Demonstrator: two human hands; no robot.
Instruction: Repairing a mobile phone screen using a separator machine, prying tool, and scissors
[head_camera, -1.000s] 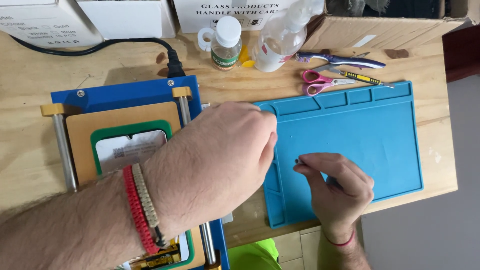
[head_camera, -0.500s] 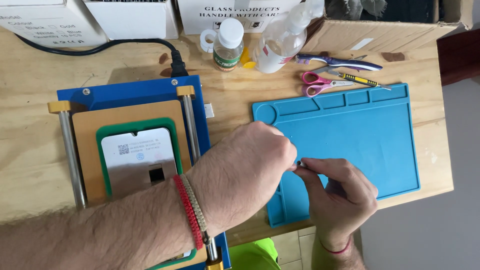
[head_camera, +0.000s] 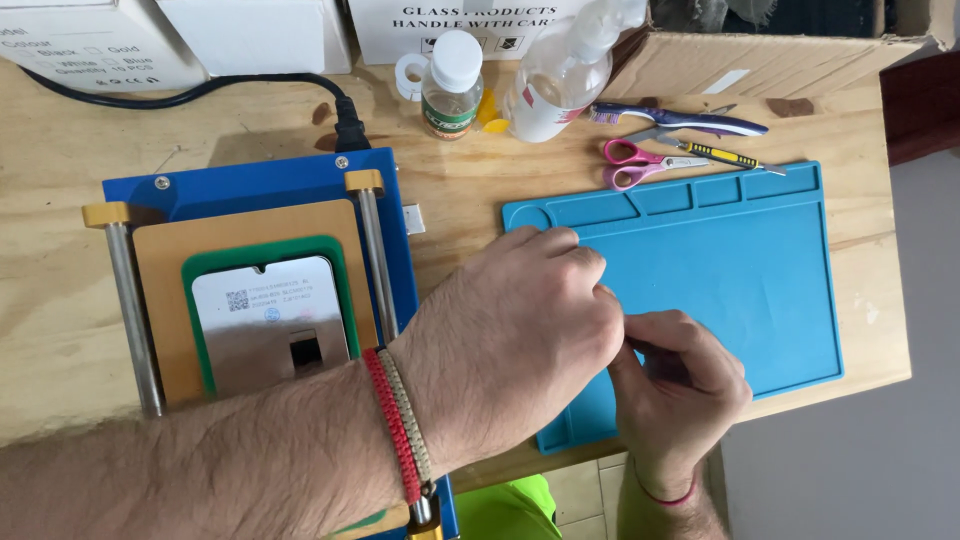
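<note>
Whatever you pinch is hidden between your fingertips, where your left hand (head_camera: 515, 335) and right hand (head_camera: 680, 375) meet over the blue silicone mat (head_camera: 740, 270), near its front left corner. Both hands are narrowly closed; the blue heating press (head_camera: 250, 190) sits left.

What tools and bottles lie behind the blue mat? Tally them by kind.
Bottles: 2, a small one and a larger clear one
Scissors: 1
Craft knife: 1
Toothbrush: 1
Total: 5
</note>
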